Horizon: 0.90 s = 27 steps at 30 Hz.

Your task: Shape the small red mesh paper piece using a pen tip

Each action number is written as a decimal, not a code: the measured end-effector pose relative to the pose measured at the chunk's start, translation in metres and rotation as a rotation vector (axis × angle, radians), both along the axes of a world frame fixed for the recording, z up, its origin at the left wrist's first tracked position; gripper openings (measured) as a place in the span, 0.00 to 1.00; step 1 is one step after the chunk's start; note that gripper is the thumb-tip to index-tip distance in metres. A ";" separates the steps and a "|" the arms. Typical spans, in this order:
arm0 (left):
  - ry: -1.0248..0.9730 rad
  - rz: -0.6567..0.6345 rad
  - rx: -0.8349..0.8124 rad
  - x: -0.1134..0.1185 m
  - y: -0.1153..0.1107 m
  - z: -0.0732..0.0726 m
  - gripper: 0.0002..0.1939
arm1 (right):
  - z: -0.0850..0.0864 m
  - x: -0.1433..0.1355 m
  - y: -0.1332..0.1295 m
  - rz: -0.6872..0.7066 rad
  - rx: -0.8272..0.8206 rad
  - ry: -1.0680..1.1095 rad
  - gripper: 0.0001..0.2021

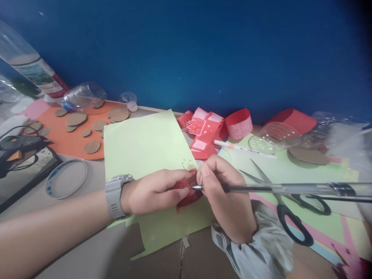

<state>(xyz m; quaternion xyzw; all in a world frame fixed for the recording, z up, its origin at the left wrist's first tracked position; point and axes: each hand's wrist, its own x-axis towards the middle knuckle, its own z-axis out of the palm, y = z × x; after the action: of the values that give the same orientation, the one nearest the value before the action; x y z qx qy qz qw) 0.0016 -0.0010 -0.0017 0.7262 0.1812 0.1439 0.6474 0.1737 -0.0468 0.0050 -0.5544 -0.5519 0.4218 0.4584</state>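
A piece of light green paper [145,143] lies in front of me, with a dark red patterned piece [190,193] on it. My left hand [158,192], a grey watch on its wrist, holds this piece between thumb and forefinger against the paper. In my right hand [222,190] is a pen [302,188] with a clear barrel, held almost flat and pointing left. Its metal tip meets the red piece or hovers just over it; I cannot tell which. Small dark pen marks show on the paper just above the red piece. My fingers hide parts of that piece.
Scissors [279,201] lie spread at right on coloured paper, near a white marker [244,149]. Red paper cutouts [203,135] and a red paper ring [239,123] stand behind. Left are cardboard discs [76,119], a tape ring [66,179], plastic bottles [84,97] and a glue gun [21,145].
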 end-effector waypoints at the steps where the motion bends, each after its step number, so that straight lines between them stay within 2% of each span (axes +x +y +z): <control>1: 0.000 0.000 0.001 0.000 0.000 0.000 0.09 | 0.000 0.000 0.000 0.004 0.002 -0.003 0.12; 27: 0.017 0.003 -0.026 0.000 0.000 -0.001 0.09 | 0.001 0.000 0.001 0.021 -0.025 0.028 0.12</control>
<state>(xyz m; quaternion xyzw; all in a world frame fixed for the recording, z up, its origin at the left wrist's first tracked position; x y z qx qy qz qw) 0.0013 -0.0008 -0.0022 0.7186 0.1897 0.1366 0.6550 0.1736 -0.0462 0.0062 -0.5481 -0.5459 0.4413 0.4548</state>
